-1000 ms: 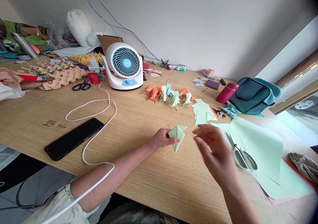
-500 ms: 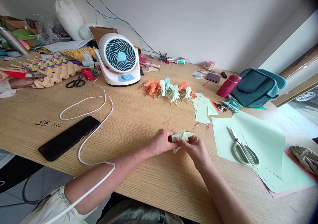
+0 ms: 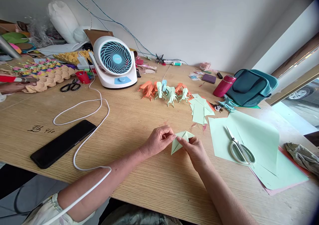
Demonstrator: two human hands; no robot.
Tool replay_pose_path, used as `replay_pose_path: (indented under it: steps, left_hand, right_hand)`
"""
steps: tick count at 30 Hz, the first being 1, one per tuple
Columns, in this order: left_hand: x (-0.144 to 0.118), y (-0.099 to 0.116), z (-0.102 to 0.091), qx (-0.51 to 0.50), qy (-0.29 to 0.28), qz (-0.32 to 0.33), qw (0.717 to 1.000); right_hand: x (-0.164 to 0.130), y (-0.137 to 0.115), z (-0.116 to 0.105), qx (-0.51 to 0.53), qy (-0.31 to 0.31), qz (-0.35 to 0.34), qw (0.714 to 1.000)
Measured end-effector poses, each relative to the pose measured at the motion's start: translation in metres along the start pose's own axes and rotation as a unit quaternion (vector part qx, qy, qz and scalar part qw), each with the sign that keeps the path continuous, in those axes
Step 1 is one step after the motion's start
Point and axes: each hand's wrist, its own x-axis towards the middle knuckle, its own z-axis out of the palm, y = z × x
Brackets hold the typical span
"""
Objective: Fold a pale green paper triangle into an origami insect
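Note:
Low over the table's near side, a piece of pale green folded paper (image 3: 176, 146) is held between both hands. My right hand (image 3: 196, 152) is closed on its right part, thumb pressed on the front face. My left hand (image 3: 159, 141) pinches the paper's left corner, thumb and forefinger together. Creases run across the paper, and one flap points down to the left. Fingers hide its right edge and back. Farther off stand several folded paper figures in orange (image 3: 148, 89), pale green (image 3: 170, 94) and blue (image 3: 164, 84). Cut green paper strips (image 3: 198, 114) lie beside them.
White-handled scissors (image 3: 240, 148) rest on large green sheets (image 3: 266, 132) at right. A white cable (image 3: 82, 145) crosses my left forearm near a black phone (image 3: 63, 143). A fan (image 3: 116, 60), red bottle (image 3: 224, 86) and teal bag (image 3: 249, 88) stand behind. Another person's hand (image 3: 17, 87) is far left.
My left fingers have slid left to the paper's corner, and more of its downward flap now shows. My right hand keeps its hold. The whole view has shifted slightly.

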Motion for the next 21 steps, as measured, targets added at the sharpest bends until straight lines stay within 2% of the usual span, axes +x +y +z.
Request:
replay_pose_path:
  steps: [3,9,11,16,21]
  left_hand:
    - [0.0000,0.0006,-0.0009,0.016,0.004,0.019,1.000]
    - [-0.0003,-0.0027,0.0019,-0.034,-0.021,-0.021,0.999]
    - [-0.0013,-0.0017,0.0030,-0.019,-0.022,-0.015,0.999]
    - [-0.0045,0.0027,0.0051,0.054,0.017,0.032,0.998]
    - [-0.0067,0.0013,0.0087,0.063,-0.015,0.034,0.997]
  right_hand:
    - [0.0005,0.0015,-0.0002,-0.008,0.002,0.006,1.000]
    - [0.0013,0.0006,-0.0010,0.025,0.001,-0.004,1.000]
    - [0.0009,0.0003,-0.0007,0.030,0.006,-0.003,1.000]
    - [0.0001,0.0013,-0.0001,0.022,0.021,-0.011,0.999]
    - [0.0014,0.0041,-0.0003,0.042,0.042,-0.025,0.998]
